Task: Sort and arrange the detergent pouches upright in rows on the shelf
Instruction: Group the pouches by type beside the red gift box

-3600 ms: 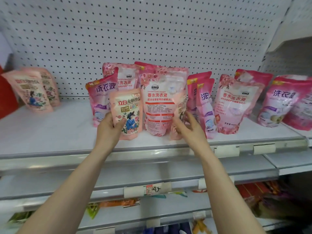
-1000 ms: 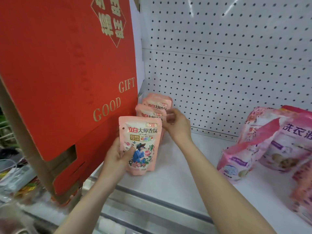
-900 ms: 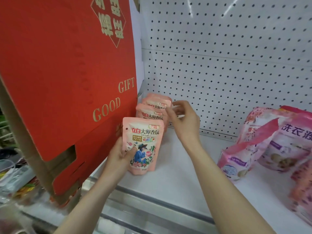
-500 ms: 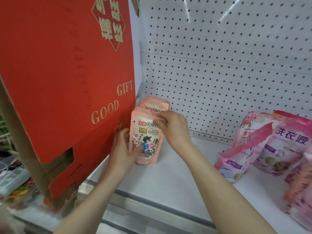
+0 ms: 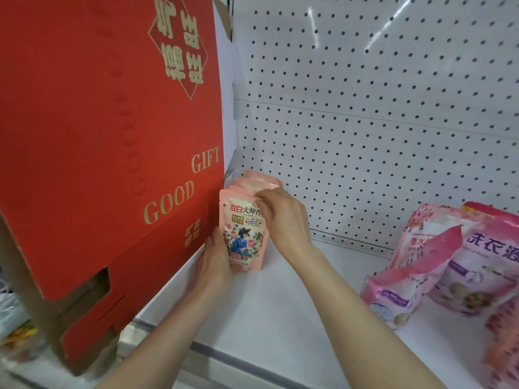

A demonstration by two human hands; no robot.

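A small peach pouch (image 5: 243, 234) with a flower print stands upright on the white shelf (image 5: 280, 299), at the front of a short row of like pouches (image 5: 259, 179) by the left wall. My left hand (image 5: 216, 262) grips its lower left side. My right hand (image 5: 283, 217) pinches its top right corner. Larger pink detergent pouches (image 5: 455, 259) lean together at the right.
A big red gift box (image 5: 98, 136) juts out at the left, close beside the row. White pegboard (image 5: 365, 122) backs the shelf. A metal rail (image 5: 224, 357) runs along the shelf's front edge.
The view swung left from the pink pouches to the shelf's left end. My left hand carried the small pouch back against the row, and my right hand came onto its top.
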